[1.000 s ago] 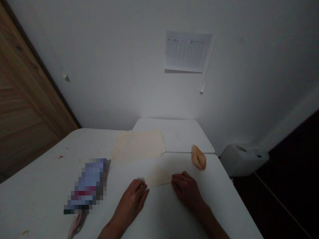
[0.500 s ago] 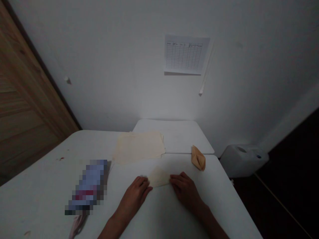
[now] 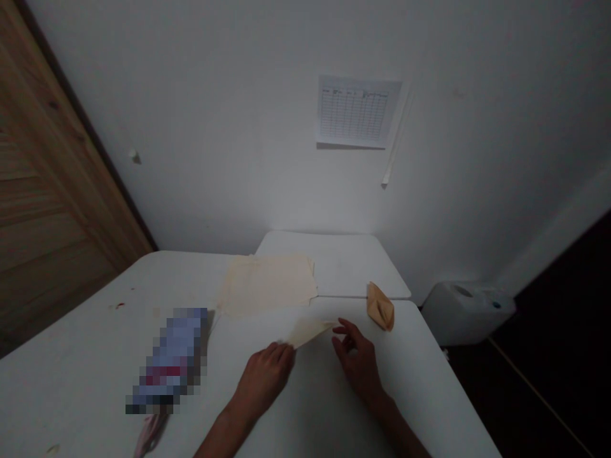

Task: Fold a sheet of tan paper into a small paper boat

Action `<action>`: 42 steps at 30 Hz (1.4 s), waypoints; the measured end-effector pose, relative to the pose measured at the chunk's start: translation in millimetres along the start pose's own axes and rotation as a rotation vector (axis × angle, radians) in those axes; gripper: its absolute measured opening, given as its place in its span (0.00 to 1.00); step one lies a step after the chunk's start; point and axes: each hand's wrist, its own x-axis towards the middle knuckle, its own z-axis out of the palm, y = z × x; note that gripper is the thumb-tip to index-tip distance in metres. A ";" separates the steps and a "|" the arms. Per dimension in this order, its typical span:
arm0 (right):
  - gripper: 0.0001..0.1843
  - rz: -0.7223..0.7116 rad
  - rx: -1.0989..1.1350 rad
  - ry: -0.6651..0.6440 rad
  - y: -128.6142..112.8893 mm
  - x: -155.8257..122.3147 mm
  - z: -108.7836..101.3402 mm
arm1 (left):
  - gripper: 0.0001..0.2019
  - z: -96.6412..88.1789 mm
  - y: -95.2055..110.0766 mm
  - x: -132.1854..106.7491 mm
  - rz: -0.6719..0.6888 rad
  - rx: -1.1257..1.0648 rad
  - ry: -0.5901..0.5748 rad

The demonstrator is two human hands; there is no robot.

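A small folded cream paper (image 3: pixel 309 330) lies on the white table (image 3: pixel 305 407) between my hands, its right end raised. My left hand (image 3: pixel 264 377) has its fingers closed on the paper's left corner. My right hand (image 3: pixel 356 356) rests just right of the paper with fingers spread, its fingertips near the raised edge. A stack of cream sheets (image 3: pixel 267 284) lies behind the folded paper. A finished tan paper figure (image 3: pixel 380 306) sits at the right rear of the table.
A blurred-out rectangular object (image 3: pixel 169 359) lies on the table's left half, a pinkish item (image 3: pixel 149 434) below it. A second white table (image 3: pixel 334 261) abuts the wall. A printed sheet (image 3: pixel 356 111) hangs on the wall. A white container (image 3: pixel 465 308) stands on the floor right. A wooden door (image 3: pixel 42 210) is at the left.
The folded paper's right end has lifted off the table and turned. My right hand has let go of it and opened; my left hand still holds the left corner.
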 end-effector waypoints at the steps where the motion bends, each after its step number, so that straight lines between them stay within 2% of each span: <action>1: 0.22 0.029 0.045 0.002 -2.9 1.6 3.5 | 0.08 -1.7 2.4 4.1 -0.031 -0.017 0.003; 6: 0.26 0.147 0.208 -0.010 -15.0 10.6 22.4 | 0.09 -1.1 15.0 19.2 -0.115 -0.122 0.104; 10: 0.27 0.172 0.285 -0.038 -16.5 11.9 31.7 | 0.10 7.1 21.3 18.9 -0.124 -0.227 0.190; 19: 0.28 0.173 0.255 -0.066 -20.5 5.9 30.4 | 0.11 16.9 21.4 15.8 -0.095 -0.273 0.245; 30: 0.23 0.123 0.202 0.001 -12.8 5.8 32.5 | 0.13 9.2 24.0 17.4 -0.119 -0.416 0.283; 32: 0.22 0.107 0.171 0.022 -13.1 4.9 32.3 | 0.10 9.8 26.1 17.0 -0.163 -0.449 0.302; 34: 0.20 0.081 0.131 0.028 -14.0 3.4 32.3 | 0.08 10.2 27.7 16.3 -0.267 -0.529 0.297; 38: 0.17 -0.066 0.004 0.010 -15.7 -0.4 32.9 | 0.22 9.0 27.0 16.7 -0.463 -0.750 0.256; 42: 0.15 -0.218 -0.098 0.023 -15.8 -2.5 33.2 | 0.23 7.4 21.8 19.6 -0.503 -0.859 0.277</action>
